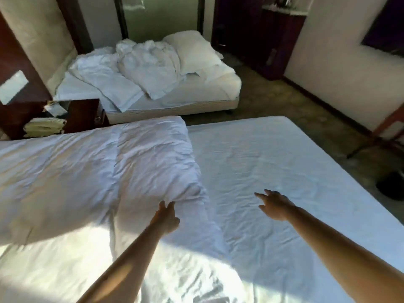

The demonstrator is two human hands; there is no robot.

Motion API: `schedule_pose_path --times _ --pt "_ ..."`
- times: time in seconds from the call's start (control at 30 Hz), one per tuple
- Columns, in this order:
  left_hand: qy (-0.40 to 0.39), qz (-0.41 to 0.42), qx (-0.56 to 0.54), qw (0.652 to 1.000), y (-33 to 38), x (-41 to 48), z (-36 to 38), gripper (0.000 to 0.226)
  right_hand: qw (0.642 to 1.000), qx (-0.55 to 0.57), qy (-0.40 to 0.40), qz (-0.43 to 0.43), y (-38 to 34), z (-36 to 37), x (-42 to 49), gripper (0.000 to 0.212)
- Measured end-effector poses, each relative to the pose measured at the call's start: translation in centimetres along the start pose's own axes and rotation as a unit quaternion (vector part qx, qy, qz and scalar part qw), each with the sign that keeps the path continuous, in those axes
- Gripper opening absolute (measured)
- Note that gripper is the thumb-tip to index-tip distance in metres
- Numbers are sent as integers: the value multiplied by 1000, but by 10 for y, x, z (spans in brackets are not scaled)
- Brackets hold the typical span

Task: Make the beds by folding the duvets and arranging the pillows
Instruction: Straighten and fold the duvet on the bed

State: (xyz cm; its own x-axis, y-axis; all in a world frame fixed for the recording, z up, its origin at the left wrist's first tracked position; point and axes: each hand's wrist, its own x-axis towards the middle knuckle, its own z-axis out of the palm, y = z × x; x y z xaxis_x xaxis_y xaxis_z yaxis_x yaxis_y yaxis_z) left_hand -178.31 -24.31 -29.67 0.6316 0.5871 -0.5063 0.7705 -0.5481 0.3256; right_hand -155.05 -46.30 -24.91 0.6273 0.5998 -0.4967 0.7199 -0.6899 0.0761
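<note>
The white duvet (98, 171) was laid folded over the left half of the near bed (273, 154). The right half of that bed was left as bare sheet. The duvet was judged to be soft, puffy and light for its size. It was also big and floppy, so it would likely sag and slide if lifted from one spot. It was best taken by its thick folded edge or its corners, with both hands set well apart.

The left hand (166, 215) was stretched out to the duvet's edge near the middle of the bed. Its fingers (169, 204) were touching the cloth, but whether any cloth was pinched could not be told. The right hand (274, 205) was held over the bare half of the bed, palm down, with the fingers spread wide and nothing held.

Past the far side of the near bed, a second bed (185, 92) was seen. A crumpled duvet (148, 64) and a pillow (194, 51) lay on it, not yet tidied.
</note>
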Motion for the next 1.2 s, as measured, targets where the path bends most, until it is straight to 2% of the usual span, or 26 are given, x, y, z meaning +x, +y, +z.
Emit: schedule_pose_path --times 0.2,0.4,0.6,0.7,0.83,1.0,1.2 --pt "-76 29 34 996 170 14 25 55 997 56 2 56 167 -7 -40 57" --pt "-61 82 35 994 312 47 -6 61 989 113 51 87 289 -40 -52 56" --pt "-73 167 32 983 481 75 5 51 985 132 55 98 437 -61 -56 52" --pt "-90 209 41 973 580 80 17 36 979 144 63 130 517 -75 -64 50" --pt "-81 257 52 962 708 85 42 49 969 151 116 156 618 -89 -71 49" --pt "-56 263 53 962 832 98 79 46 963 175 149 141 740 -92 -60 49" --pt "25 192 -18 981 938 127 109 46 961 186 187 89 899 -109 -37 48"
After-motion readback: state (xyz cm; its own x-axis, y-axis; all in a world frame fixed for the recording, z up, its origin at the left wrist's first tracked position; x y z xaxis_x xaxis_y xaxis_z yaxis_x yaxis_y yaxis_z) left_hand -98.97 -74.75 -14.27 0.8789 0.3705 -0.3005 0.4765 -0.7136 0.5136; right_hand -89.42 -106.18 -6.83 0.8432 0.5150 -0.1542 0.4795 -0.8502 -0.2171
